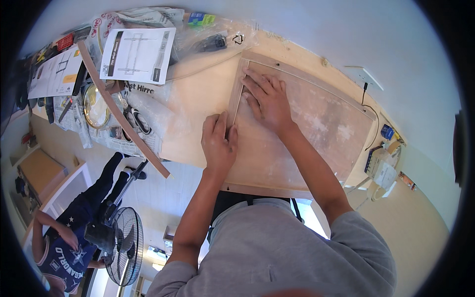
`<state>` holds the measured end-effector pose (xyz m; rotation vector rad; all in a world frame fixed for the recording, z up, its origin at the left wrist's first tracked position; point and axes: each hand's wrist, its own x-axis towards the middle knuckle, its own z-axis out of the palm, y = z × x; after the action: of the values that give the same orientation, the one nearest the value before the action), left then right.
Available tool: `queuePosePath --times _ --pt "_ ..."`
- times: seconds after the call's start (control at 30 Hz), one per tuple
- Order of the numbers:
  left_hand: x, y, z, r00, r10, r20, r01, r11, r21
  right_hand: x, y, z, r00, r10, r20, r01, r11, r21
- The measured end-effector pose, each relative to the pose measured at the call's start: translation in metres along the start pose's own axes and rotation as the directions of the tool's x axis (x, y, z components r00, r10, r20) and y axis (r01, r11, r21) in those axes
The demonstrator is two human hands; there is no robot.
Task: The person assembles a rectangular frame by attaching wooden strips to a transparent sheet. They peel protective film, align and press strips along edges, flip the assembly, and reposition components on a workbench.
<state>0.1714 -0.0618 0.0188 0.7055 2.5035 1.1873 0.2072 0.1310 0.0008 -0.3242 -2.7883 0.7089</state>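
Note:
A flat wooden panel [316, 119] with a brown, patchy whitish face lies on the table in front of me, with brown wooden strips along its edges. My left hand [219, 143] is at the near end of the left edge strip [238, 84], fingers bent on its outer side and thumb on the inner side, closed around it. Over the panel's far left corner lies my right hand [269, 101], fingers stretched out and fingertips touching the strip. A thin pale line runs along the inside of the strips. The underside of my left fingers is hidden.
Left on the pale table [193, 94] are newspapers, printed sheets [137, 55], a yellow wire coil [96, 106] and a long wooden strip [121, 116] jutting past the edge. A wall socket [363, 76] with a plugged cord is at right. A standing fan [123, 245] and another person [69, 247] are lower left.

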Motion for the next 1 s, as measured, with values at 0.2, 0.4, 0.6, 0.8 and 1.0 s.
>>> queuePosePath --times 0.2,0.4,0.6,0.8,1.0 --pt "0.002 -0.003 -0.001 1.000 0.001 0.020 -0.001 1.000 -0.012 0.003 -0.001 -0.001 1.000 0.004 0.007 -0.004 1.000 0.012" --pt "0.004 -0.003 -0.005 0.994 -0.069 0.089 0.071 0.997 -0.015 0.003 -0.002 -0.002 1.000 0.012 0.028 -0.012 1.000 -0.002" --pt "0.007 -0.001 -0.004 0.997 -0.049 0.066 0.052 0.998 -0.037 0.003 -0.001 -0.002 0.999 0.024 0.037 -0.025 1.000 0.017" --pt "0.005 0.001 -0.008 0.990 -0.128 0.051 0.134 0.982 -0.136 0.004 0.002 -0.004 1.000 -0.015 0.014 0.015 0.999 0.039" --pt "0.002 0.002 -0.009 0.982 -0.179 0.056 0.186 0.973 -0.140 0.003 0.003 -0.007 1.000 -0.021 0.006 0.020 0.997 0.070"
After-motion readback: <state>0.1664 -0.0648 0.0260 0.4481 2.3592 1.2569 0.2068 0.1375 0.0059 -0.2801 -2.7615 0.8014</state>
